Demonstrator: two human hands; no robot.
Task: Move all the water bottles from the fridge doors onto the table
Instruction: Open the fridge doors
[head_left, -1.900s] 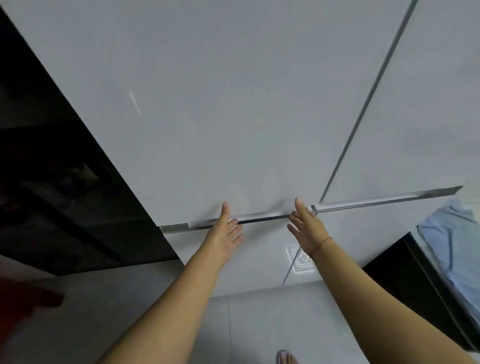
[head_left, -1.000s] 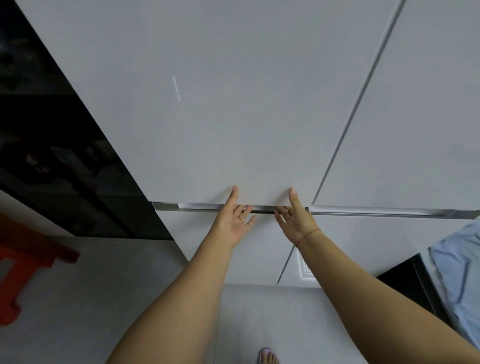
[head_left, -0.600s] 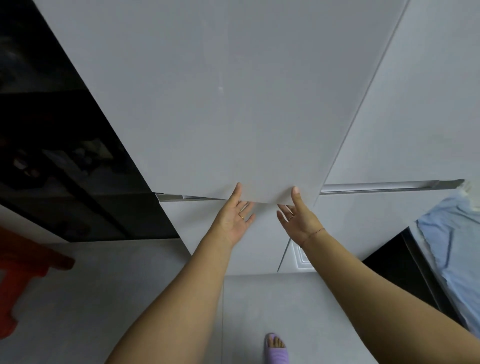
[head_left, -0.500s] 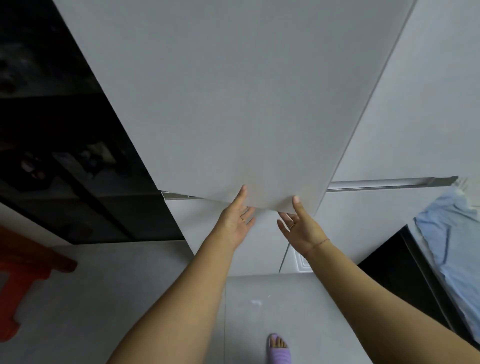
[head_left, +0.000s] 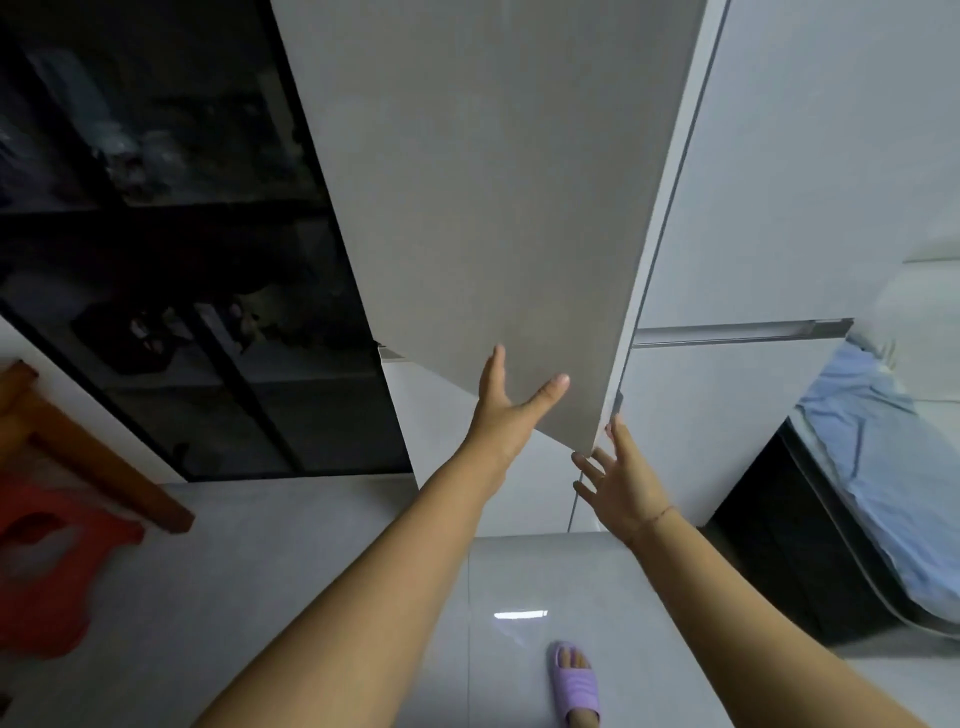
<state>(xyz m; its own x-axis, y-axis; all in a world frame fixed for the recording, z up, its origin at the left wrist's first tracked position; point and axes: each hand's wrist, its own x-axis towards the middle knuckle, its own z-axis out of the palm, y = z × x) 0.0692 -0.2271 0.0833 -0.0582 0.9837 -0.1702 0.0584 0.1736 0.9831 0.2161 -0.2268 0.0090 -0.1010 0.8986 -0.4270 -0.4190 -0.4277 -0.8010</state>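
I cannot see the water bottles yet. I think they sit in racks on the inside of the fridge doors, and that side is hidden from me. The left fridge door (head_left: 493, 208) stands part way open, with its free edge out toward me. The right fridge door (head_left: 805, 182) is shut, with a shiny handle strip (head_left: 737, 332) along its bottom.

My left grip (head_left: 506, 410) is open. Its fingers lie straight and flat on the front of the left fridge door, near the bottom edge. My right grip (head_left: 621, 478) is open too. Its fingers are spread, one fingertip touches the door's lower corner, and it holds nothing.

To do this step well, I should swing the door slowly with my flat left grip until it is wide open and I can see the racks. I should keep my foot back so the door does not bump it. A hard pull could shake the bottles, so a soft pull is best. After that comes the right fridge door.

The floor (head_left: 311, 571) is pale and shiny, and my foot on it wears a purple slipper (head_left: 574, 686). A dark glass cabinet (head_left: 156, 234) stands to the left of the fridge. A red stool (head_left: 47, 561) and a brown wooden leg (head_left: 93, 457) are at the far left. A blue cloth (head_left: 872, 467) lies to the right. I cannot see the worktop from here.
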